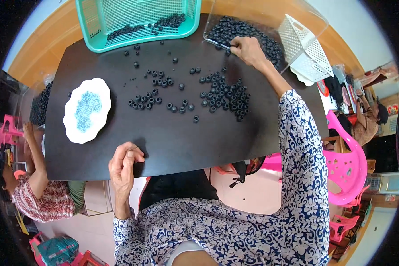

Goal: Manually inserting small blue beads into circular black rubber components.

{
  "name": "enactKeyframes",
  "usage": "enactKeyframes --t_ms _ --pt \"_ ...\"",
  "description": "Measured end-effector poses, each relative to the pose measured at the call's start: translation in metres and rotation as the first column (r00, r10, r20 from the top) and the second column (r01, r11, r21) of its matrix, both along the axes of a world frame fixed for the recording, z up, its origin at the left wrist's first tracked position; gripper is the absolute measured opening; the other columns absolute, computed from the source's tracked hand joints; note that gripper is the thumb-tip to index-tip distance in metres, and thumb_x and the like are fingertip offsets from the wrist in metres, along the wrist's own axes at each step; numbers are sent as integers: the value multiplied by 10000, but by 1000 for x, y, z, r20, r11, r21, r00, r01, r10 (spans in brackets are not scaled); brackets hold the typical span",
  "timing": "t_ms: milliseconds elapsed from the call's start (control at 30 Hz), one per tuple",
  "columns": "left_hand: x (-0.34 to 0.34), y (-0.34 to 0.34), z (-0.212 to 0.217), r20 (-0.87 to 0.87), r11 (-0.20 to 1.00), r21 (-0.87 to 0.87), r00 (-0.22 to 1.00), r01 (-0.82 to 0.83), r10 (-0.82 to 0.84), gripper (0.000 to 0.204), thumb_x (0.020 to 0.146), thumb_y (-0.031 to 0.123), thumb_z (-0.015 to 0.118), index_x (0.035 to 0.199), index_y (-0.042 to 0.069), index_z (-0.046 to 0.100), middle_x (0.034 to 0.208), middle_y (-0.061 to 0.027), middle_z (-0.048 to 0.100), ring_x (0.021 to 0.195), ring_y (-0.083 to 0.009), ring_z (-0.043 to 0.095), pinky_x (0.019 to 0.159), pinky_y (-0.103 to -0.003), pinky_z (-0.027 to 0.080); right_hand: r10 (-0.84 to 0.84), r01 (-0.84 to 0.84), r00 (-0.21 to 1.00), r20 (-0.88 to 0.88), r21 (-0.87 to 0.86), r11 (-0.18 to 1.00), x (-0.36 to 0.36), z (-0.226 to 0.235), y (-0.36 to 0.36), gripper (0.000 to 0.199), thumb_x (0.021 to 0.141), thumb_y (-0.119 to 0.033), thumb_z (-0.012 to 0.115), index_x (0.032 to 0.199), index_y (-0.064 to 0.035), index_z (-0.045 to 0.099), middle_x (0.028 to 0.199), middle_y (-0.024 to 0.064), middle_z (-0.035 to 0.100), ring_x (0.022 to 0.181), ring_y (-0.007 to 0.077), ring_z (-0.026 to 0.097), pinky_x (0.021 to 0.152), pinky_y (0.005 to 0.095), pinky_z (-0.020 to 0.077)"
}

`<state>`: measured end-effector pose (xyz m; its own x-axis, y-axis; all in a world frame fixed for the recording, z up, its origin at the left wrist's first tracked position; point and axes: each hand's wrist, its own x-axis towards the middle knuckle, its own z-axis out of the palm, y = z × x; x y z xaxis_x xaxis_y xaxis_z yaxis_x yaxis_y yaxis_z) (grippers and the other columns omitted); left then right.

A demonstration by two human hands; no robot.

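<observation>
At the near edge of the dark brown surface (164, 146), my left hand (126, 164) is curling its fingers narrow; I cannot tell whether they are holding anything. Small round black beads (230, 95) are lying farther in, seemingly within reach. My right hand (248, 51) is bunching its fingers at a clear plastic bin (212, 42), perhaps steadying it, the hold unclear. A pink plastic chair (358, 170) is standing at right.
</observation>
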<state>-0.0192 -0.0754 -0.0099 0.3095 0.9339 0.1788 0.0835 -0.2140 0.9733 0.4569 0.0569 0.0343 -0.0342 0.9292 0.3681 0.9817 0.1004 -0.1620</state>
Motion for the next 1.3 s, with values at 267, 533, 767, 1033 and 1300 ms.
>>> enactKeyframes --t_ms 267,533,767,1033,1300 --pt "-3 2 -8 28 999 36 1000 7 -8 180 993 63 482 1072 -46 601 762 -79 628 741 -139 603 698 -264 492 50 -30 996 79 -234 972 -14 -10 13 199 751 -183 656 827 0 675 748 202 669 738 370 669 742 413 541" --pt "-1 1 -5 -10 999 44 1000 12 -12 183 996 85 489 1068 -37 606 777 -81 642 732 -122 607 686 -255 490 73 -74 996 52 27 997 -1 12 26 332 799 -178 679 1114 -79 648 868 127 689 830 335 667 771 418 533" --pt "1 0 4 -59 1000 -11 998 10 -11 204 1012 125 485 1062 -42 590 758 -79 618 755 -156 598 752 -300 495 272 -245 919 287 -125 961 -16 -11 37 245 796 -46 619 1041 -56 628 1063 97 567 954 330 619 791 423 522" --pt "-2 -2 5 -54 1000 -16 999 -8 7 193 1009 114 488 1066 -38 593 736 -86 623 746 -165 613 738 -303 502 228 -246 947 228 52 968 10 -12 52 145 825 -51 585 965 -61 621 1063 118 575 949 360 614 798 444 510" --pt "0 -1 5 -57 1000 -27 998 11 -12 190 1009 101 472 1066 -33 594 733 -89 627 742 -169 617 725 -305 503 -209 173 968 139 237 956 49 -10 89 224 801 -175 653 981 -48 686 1031 205 627 967 419 619 869 474 501"
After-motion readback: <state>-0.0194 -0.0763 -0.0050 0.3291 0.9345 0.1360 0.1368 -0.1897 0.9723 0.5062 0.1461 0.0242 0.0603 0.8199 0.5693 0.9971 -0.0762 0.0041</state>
